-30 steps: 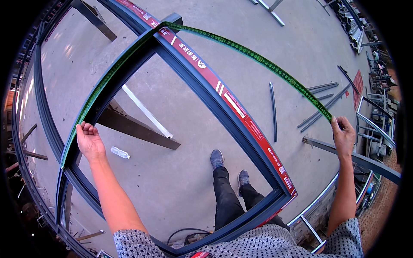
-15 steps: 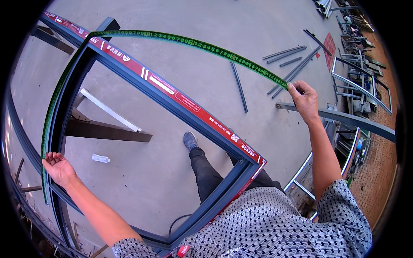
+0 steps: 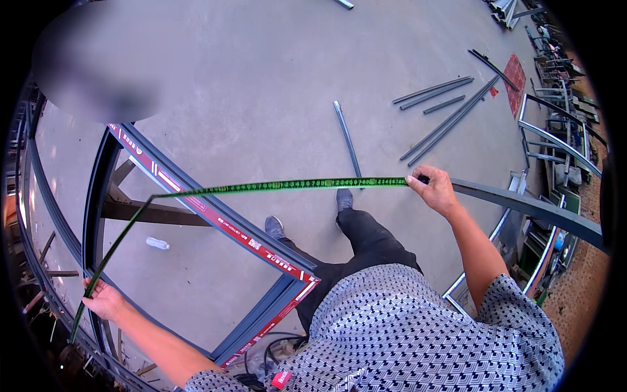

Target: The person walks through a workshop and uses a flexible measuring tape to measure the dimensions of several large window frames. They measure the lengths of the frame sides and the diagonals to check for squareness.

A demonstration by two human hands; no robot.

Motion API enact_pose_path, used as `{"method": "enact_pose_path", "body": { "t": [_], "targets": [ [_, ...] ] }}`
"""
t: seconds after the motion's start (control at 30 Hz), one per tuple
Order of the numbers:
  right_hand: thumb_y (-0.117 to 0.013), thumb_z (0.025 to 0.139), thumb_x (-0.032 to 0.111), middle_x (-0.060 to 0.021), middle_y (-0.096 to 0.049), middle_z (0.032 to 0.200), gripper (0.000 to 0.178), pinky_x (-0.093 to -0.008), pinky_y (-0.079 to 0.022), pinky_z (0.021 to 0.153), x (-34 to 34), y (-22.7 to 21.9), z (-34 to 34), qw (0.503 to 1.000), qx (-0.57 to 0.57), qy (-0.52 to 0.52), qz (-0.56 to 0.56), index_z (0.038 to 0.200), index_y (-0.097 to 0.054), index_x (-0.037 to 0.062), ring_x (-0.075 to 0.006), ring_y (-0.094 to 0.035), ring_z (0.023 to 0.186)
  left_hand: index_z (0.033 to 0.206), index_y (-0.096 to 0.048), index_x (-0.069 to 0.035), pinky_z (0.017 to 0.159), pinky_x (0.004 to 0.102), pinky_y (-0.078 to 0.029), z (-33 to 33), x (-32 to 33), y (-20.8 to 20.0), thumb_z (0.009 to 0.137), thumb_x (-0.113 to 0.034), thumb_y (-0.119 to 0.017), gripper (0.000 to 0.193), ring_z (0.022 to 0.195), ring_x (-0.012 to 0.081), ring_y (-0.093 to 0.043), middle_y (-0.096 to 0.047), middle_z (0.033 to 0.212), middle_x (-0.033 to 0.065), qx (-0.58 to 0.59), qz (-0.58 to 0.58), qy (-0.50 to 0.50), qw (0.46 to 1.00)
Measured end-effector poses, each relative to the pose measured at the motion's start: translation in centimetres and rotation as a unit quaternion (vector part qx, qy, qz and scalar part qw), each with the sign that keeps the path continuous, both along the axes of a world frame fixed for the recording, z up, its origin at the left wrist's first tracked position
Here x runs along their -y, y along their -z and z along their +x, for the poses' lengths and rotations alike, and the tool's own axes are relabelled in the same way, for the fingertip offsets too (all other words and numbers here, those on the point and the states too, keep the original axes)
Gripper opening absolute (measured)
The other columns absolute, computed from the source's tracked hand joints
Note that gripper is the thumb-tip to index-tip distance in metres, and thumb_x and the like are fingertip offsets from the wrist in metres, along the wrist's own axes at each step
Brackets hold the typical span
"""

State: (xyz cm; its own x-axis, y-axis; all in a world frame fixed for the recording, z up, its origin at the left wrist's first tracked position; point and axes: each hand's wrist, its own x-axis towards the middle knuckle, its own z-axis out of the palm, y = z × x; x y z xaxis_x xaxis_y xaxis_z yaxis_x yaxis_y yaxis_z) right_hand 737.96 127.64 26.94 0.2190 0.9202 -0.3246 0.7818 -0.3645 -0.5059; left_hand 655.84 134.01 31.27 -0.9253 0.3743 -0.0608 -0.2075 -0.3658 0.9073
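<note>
My right hand (image 3: 434, 190) pinches one end of a green tape measure blade (image 3: 281, 185), and a small dark part shows at its fingers. From there the blade stretches left, nearly straight, to a sharp bend above a dark grey metal frame (image 3: 228, 221) with red protective film. Past the bend the blade slopes down to my left hand (image 3: 104, 301), whose fingers are closed round it. Its free end (image 3: 76, 326) hangs beyond that hand. The frame lies at the left, and its near corner is beside my body.
A dark beam (image 3: 144, 212) supports the frame. At the right, a grey metal bar (image 3: 522, 201) sticks out beside stacked frames. Several loose metal bars (image 3: 450, 121) lie on the floor, and a plastic bottle (image 3: 157, 243) lies under the frame. Black cables (image 3: 271, 349) run near my body.
The frame now sits lower and further left in view. My right hand has come lower, and the tape's arch has flattened. My left hand is lower, with its fingers round the blade.
</note>
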Motion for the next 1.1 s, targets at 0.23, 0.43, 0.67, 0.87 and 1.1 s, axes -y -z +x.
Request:
{"method": "enact_pose_path", "body": {
  "t": [0.23,0.43,0.67,0.87,1.1],
  "targets": [
    [-0.075,0.083,0.027,-0.0117,-0.065,0.076,0.022,-0.0412,-0.05,0.065,0.9,-2.0,10.2,0.996,0.021,-0.072,-0.043,0.081,-0.068,0.0061,-0.0298,-0.063,0.07,0.111,-0.051,-0.001,0.085,0.035,-0.053,19.9,-2.3,-2.5,0.105,-0.034,-0.04,0.035,0.09,0.0213,-0.06,-0.062,0.103,0.0118,0.005,-0.095,-0.02,0.995],
    [-0.077,0.081,0.025,-0.0121,-0.067,0.075,0.022,-0.0376,-0.05,0.064,-3.2,-2.1,11.7,0.996,0.005,-0.067,-0.064,0.08,-0.069,0.004,-0.0265,-0.064,0.068,0.112,-0.053,-0.006,0.081,0.0319,-0.051,25.6,-4.5,-0.4,0.104,-0.034,-0.046,0.031,0.089,0.0177,-0.058,-0.061,0.099,0.0078,0.026,-0.08,0.112,0.99],
    [-0.078,0.08,0.027,-0.0111,-0.067,0.069,0.025,-0.0351,-0.05,0.061,-14.1,-1.1,8.8,0.993,-0.031,-0.071,-0.087,0.081,-0.071,0.0029,-0.0194,-0.063,0.062,0.11,-0.053,-0.006,0.073,0.0326,-0.053,33.7,-14.0,-0.7,0.105,-0.035,-0.048,0.03,0.079,0.019,-0.062,-0.064,0.09,0.0083,0.053,-0.07,0.183,0.979],
    [-0.078,0.08,0.028,-0.0117,-0.067,0.067,0.026,-0.0357,-0.051,0.061,-29.5,-0.5,5.5,0.994,-0.035,-0.077,-0.072,0.08,-0.072,0.003,-0.0203,-0.064,0.061,0.109,-0.053,-0.003,0.071,0.0319,-0.054,38.0,-26.8,0.9,0.105,-0.034,-0.047,0.031,0.075,0.0191,-0.064,-0.064,0.086,0.0107,0.111,-0.053,0.206,0.971],
    [-0.075,0.083,0.026,-0.0107,-0.065,0.063,0.025,-0.0355,-0.049,0.057,-46.7,-2.7,0.8,0.996,-0.059,-0.069,-0.001,0.081,-0.072,0.0012,-0.0182,-0.061,0.058,0.11,-0.052,-0.003,0.076,0.0332,-0.055,39.7,-45.0,-2.5,0.105,-0.031,-0.048,0.029,0.084,0.0218,-0.067,-0.066,0.092,0.0122,0.126,-0.081,0.287,0.946]
  ]
}}
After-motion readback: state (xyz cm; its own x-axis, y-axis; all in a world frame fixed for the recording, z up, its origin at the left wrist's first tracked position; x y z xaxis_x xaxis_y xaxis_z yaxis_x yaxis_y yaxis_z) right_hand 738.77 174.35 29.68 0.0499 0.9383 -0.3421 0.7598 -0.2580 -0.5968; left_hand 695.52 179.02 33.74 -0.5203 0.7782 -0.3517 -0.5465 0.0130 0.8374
